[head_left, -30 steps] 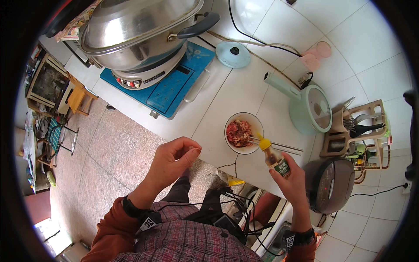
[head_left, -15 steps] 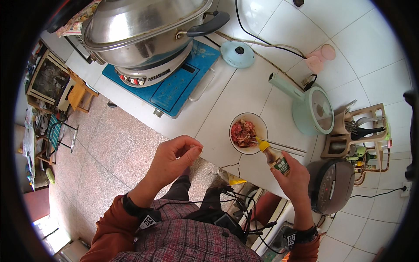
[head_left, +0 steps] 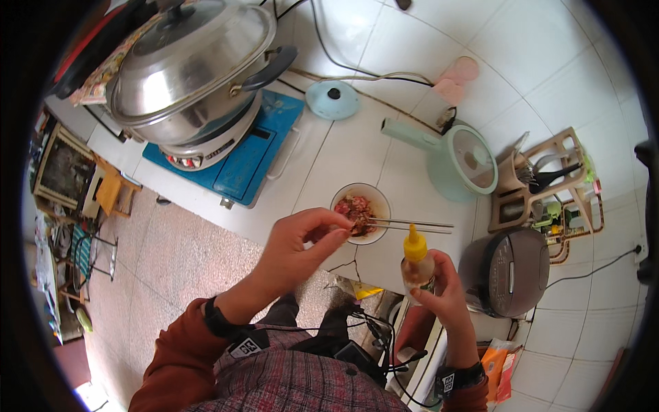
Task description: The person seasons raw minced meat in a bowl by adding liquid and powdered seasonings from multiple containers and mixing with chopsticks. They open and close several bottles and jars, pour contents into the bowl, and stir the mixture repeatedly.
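My right hand [head_left: 445, 292] is wrapped round a seasoning bottle [head_left: 416, 264] with a yellow pointed nozzle, held upright near the counter's front edge. Just beyond it stands a white bowl [head_left: 382, 206] of raw chopped meat [head_left: 355, 208] with dark seasoning on it. A pair of chopsticks [head_left: 419, 226] rests in the bowl, sticking out to the right. Curled in a pinch, my left hand [head_left: 302, 247] hovers at the bowl's near left side, its fingertips overlapping the rim in view. Whatever lies between those fingertips is hidden.
A large lidded steel pot [head_left: 192, 69] stands on a blue cooktop [head_left: 240, 182] at the left. Behind the bowl are a pale blue lid [head_left: 333, 100] and a green saucepan [head_left: 460, 161]. A utensil rack [head_left: 508, 206] and a rice cooker [head_left: 504, 271] line the right side.
My right hand has drawn the bottle back from the bowl and turned it from tipped to upright. My left hand has moved right, toward the bowl. The view has shifted.
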`<move>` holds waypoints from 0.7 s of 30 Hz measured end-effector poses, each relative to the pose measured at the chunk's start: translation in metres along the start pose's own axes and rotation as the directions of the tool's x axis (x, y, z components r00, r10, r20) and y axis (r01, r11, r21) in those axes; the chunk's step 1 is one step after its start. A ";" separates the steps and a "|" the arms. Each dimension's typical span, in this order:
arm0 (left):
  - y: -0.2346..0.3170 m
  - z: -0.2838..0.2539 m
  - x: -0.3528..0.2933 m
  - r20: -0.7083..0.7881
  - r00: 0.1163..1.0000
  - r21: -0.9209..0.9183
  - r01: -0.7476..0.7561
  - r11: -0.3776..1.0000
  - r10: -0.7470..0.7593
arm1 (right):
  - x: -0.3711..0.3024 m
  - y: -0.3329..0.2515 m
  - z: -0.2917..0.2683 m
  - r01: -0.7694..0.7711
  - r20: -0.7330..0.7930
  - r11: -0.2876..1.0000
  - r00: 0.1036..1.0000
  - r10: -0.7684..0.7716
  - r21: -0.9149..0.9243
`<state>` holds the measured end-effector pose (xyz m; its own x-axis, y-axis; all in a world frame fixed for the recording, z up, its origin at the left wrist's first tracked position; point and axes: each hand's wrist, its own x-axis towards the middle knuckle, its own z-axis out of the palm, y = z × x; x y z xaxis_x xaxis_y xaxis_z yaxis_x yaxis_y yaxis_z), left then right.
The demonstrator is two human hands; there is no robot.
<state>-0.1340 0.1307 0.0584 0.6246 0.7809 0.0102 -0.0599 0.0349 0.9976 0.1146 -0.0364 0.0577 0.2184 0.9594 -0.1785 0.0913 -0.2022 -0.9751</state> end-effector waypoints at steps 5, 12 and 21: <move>0.031 0.043 0.019 0.148 0.974 0.040 -0.181 0.983 0.173 | -0.026 -0.012 -0.002 0.017 -0.041 0.998 0.999 -0.019 -0.057; 0.049 0.089 0.022 0.365 0.892 0.169 -0.344 0.924 0.265 | -0.068 -0.020 -0.011 0.022 -0.126 0.999 0.992 -0.017 0.038; 0.089 0.136 0.012 0.671 0.709 -0.091 -0.212 0.973 0.217 | -0.135 -0.036 -0.050 0.082 0.030 0.996 0.996 -0.083 0.017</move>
<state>-0.0257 0.0588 0.1567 0.9522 0.1428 0.2699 -0.2614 -0.0753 0.9623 0.1307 -0.1684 0.1232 0.1813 0.9782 -0.1009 0.0922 -0.1190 -0.9886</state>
